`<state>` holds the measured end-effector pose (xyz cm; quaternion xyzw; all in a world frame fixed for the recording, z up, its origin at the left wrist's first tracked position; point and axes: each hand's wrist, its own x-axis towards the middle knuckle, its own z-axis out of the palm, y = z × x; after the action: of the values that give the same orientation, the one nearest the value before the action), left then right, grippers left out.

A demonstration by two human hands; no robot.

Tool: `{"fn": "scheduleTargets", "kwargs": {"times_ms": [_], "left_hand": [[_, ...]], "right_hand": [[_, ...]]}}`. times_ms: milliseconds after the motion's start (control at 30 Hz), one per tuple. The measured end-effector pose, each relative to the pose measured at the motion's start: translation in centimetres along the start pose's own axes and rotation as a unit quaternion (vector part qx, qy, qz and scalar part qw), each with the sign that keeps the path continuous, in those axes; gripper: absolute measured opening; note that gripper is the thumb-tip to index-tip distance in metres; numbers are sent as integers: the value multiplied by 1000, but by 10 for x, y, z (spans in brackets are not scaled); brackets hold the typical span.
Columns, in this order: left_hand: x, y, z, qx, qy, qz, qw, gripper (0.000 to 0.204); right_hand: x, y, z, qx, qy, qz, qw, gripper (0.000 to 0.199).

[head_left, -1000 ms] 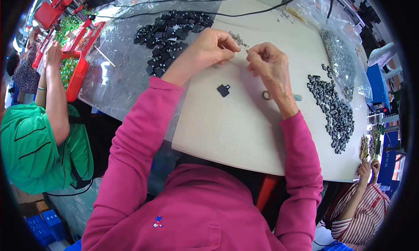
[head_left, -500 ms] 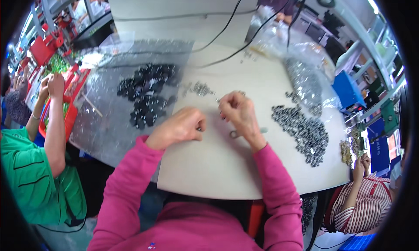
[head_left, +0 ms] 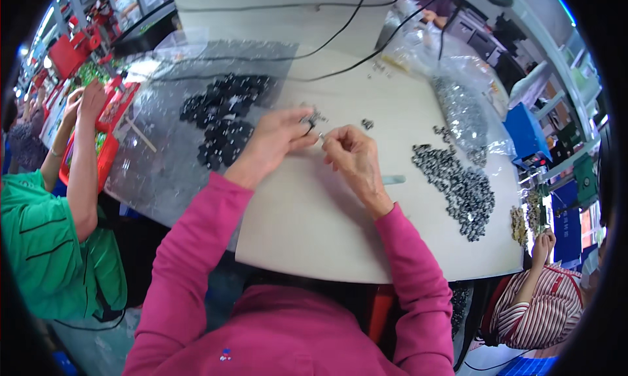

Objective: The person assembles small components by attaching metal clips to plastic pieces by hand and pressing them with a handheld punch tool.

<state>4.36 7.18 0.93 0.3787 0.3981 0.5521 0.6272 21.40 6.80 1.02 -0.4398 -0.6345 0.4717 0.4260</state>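
Over the middle of the white table, my left hand (head_left: 275, 143) pinches a small black part (head_left: 310, 125) between thumb and fingers. Close by on the right, my right hand (head_left: 354, 156) is closed, its thumb and forefinger on a tiny shiny metal piece (head_left: 321, 136). The two fingertips nearly meet, and the exact shape of both pieces is too small to make out. Behind my left fingers lie small silvery parts (head_left: 319, 114), partly hidden. A pale strip-like tool (head_left: 394, 179) shows beside my right wrist.
A heap of black parts (head_left: 226, 130) lies on clear plastic sheeting at left. Many dark silvery parts (head_left: 461, 193) spread at right, near a clear bag (head_left: 461, 107). A tiny cluster (head_left: 367, 124) sits behind my right hand. Black cables (head_left: 340, 70) hang across. Co-workers sit on both sides.
My left hand has moved forward and right toward my right hand, its fingers unfolding from a fist to show the black part. My right hand stays closed near the same place.
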Motion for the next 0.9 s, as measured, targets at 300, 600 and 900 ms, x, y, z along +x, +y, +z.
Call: {"fn": "scheduleTargets", "kwargs": {"times_ms": [300, 600, 900], "left_hand": [[0, -13, -1, -30, -66, -39, 997, 29], [2, -9, -8, -18, -108, -90, 990, 31], [2, -13, -6, -53, -118, -76, 989, 32]], "right_hand": [[-1, 6, 9, 2, 56, -36, 998, 13], [2, 16, 4, -98, 83, -101, 987, 8], [4, 17, 0, -196, 69, -212, 955, 6]]}}
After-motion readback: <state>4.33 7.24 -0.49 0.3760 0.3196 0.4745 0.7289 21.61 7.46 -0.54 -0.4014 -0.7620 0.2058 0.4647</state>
